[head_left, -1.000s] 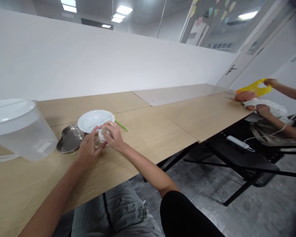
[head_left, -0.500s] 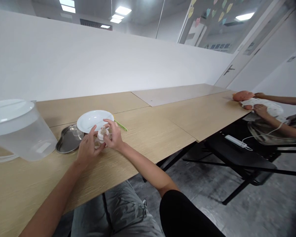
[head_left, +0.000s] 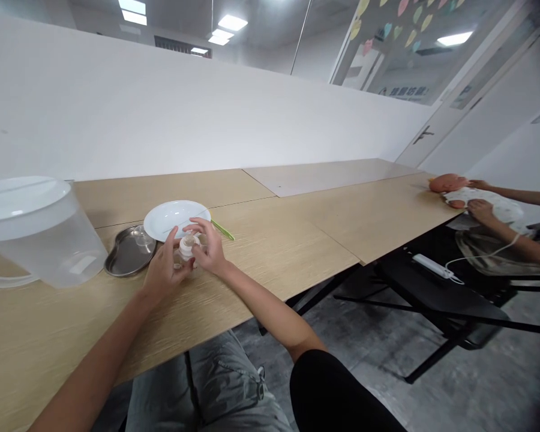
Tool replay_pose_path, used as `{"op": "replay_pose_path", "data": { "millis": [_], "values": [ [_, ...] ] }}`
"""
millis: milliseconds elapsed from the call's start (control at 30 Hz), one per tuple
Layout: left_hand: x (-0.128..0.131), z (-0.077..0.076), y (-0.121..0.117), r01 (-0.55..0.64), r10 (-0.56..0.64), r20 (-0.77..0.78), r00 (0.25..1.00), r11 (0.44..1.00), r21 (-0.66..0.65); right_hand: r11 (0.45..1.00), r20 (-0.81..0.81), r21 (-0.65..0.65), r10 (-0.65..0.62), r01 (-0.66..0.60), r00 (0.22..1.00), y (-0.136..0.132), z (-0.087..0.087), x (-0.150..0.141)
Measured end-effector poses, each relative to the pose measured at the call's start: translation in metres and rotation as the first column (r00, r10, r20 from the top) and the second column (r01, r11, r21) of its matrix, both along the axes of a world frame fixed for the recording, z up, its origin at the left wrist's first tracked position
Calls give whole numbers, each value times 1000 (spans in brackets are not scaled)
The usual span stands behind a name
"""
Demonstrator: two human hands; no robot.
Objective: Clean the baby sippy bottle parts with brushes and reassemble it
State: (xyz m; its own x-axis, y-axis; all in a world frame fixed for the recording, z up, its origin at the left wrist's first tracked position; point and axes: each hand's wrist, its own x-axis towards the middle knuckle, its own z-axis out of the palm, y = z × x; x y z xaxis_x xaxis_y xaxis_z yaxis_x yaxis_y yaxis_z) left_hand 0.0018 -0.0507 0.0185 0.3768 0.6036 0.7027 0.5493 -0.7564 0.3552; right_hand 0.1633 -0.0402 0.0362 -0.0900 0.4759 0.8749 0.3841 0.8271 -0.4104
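A small clear baby bottle [head_left: 178,259] with a white collar [head_left: 186,249] and a see-through teat is between my hands, low over the table. My left hand [head_left: 162,268] is closed round the bottle's left side. From the other side, my right hand [head_left: 210,247] has its thumb and fingers closed on the white collar. The fingers cover much of the bottle. Just behind the hands stands a white bowl [head_left: 173,211]. A steel kidney dish [head_left: 126,255], holding a clear dome-shaped cap [head_left: 143,236], lies to the left. A green-handled utensil [head_left: 224,230] rests against the table right of the bowl.
A large lidded plastic jug [head_left: 49,240] stands at the far left. On the right, another person's hands [head_left: 480,211] touch a baby doll [head_left: 450,182] at the table's end. A black chair [head_left: 441,294] bears a white power strip [head_left: 433,266] with a cable.
My right fingers have shifted slightly around the collar, while both hands keep hold of the bottle. The whole view has tilted a little.
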Motion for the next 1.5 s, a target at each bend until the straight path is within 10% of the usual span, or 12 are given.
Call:
{"op": "replay_pose_path", "data": {
  "millis": [233, 600, 800, 900, 1100, 1333, 1500],
  "values": [
    [0, 0, 1, 52, -43, 81, 996, 992, -117, 903, 44, 354, -275, 243, 960, 6, -18, -1],
    [-1, -6, 6, 86, -82, 114, 990, 996, -29, 847, 171, 527, -191, 74, 967, 0, -21, -4],
    [6, -3, 1, 35, -5, 188, 982, 987, -154, 950, -208, 249, -139, 190, 968, -2, -4, 0],
    [8, -2, -1, 15, 22, 177, 984, 978, -208, 1000, -213, 3, 14, -14, 977, 2, 9, 10],
    [4, -2, 1, 58, -29, 129, 991, 973, -224, 809, -65, -344, 486, -477, 871, 7, 22, 21],
    [3, -3, 4, 33, 12, 178, 984, 968, -248, 850, 21, -384, 400, -362, 916, 3, 24, 19],
    [6, -3, 2, -1, 59, 229, 972, 969, -247, 939, 111, -338, 106, -63, 988, 3, 19, 7]
  ]
}}
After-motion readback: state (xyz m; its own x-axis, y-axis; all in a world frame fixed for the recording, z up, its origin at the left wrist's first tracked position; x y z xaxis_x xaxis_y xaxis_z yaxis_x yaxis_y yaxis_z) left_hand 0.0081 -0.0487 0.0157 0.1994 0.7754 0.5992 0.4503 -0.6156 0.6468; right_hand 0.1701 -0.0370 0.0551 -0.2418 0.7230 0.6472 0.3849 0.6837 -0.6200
